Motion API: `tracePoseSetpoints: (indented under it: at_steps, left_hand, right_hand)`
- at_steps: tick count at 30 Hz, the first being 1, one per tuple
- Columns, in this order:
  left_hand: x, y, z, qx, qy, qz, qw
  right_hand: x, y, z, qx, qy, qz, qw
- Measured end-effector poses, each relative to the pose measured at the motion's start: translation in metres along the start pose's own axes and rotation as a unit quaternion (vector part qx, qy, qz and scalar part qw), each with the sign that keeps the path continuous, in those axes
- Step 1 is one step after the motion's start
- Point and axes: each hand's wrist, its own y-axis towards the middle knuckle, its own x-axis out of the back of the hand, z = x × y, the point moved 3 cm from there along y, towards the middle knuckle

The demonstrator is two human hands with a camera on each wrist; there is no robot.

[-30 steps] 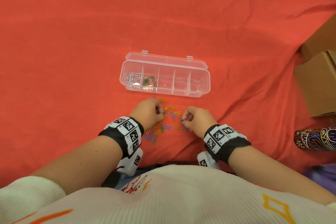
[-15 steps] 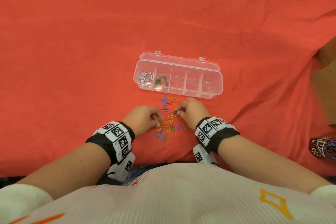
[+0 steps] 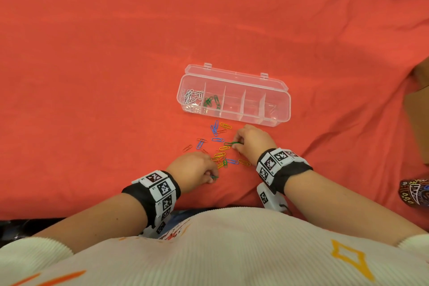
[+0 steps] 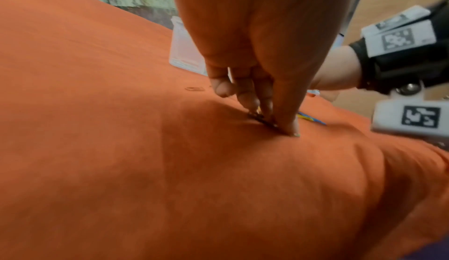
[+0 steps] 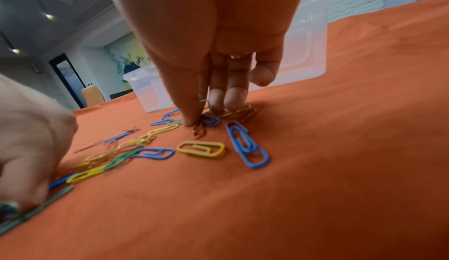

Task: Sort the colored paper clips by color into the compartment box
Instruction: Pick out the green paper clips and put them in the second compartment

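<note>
The clear compartment box (image 3: 282, 100) lies open on the red cloth, with white clips (image 3: 191, 97) in its leftmost compartment and green clips (image 3: 211, 101) in the second. The other compartments look bare. Loose blue, yellow, orange and green paper clips (image 3: 219, 144) (image 5: 200, 149) are scattered in front of it. My left hand (image 3: 212, 176) (image 4: 279, 127) pinches a green clip (image 3: 214, 178) against the cloth at the pile's near edge. My right hand (image 3: 236, 144) (image 5: 201, 110) pinches another green clip (image 3: 232, 143) (image 5: 205, 102) at the pile's right side.
Cardboard boxes (image 3: 417, 111) stand at the right edge, with a dark patterned object (image 3: 415, 195) nearer me on the right. The red cloth (image 3: 116, 76) stretches wide to the left and behind the box. My white sweater fills the bottom of the head view.
My left hand has drawn back toward me to the pile's near edge and pinches a green clip. My right hand stays at the pile's right side with its green clip.
</note>
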Motion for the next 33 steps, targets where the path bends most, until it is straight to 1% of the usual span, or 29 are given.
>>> tracePoseSetpoints:
  at_steps: [4,9,13,16,20,22,26,29,31,33]
  left_hand:
    - [-0.001,0.001,-0.003,-0.008,0.043,-0.024,0.999]
    - [0.001,0.002,-0.004,-0.021,0.051,-0.018,0.998]
    - [0.001,0.000,-0.002,-0.044,0.056,-0.018,0.997]
    - [0.001,0.001,-0.003,-0.065,0.067,-0.023,0.995]
    - [0.000,0.003,-0.003,-0.070,0.052,0.005,0.996]
    - [-0.001,0.004,-0.005,-0.066,0.071,0.028,0.995]
    - [0.000,0.006,-0.010,-0.064,0.096,0.037,0.993]
    - [0.000,0.008,-0.018,-0.062,0.135,0.063,0.987]
    - [0.001,0.011,-0.024,-0.063,0.169,0.068,0.981]
    - [0.001,0.015,-0.027,-0.068,0.174,0.060,0.981]
  right_hand:
    - [-0.001,-0.002,0.001,-0.012,-0.001,0.009,1.000]
    - [0.001,-0.004,0.005,-0.024,0.010,0.027,0.999]
    - [0.010,-0.006,0.008,-0.033,0.059,0.017,0.998]
    - [0.018,-0.006,0.009,-0.026,0.082,0.015,0.996]
    - [0.028,-0.005,0.009,-0.023,0.093,0.008,0.995]
    - [0.033,-0.006,0.012,-0.012,0.099,0.003,0.995]
    - [0.041,-0.005,0.020,0.013,0.122,-0.002,0.992]
    - [0.049,-0.001,0.025,0.028,0.136,-0.015,0.990]
    - [0.055,0.002,0.028,0.034,0.152,-0.028,0.987]
    - [0.061,0.005,0.030,0.033,0.170,-0.049,0.984]
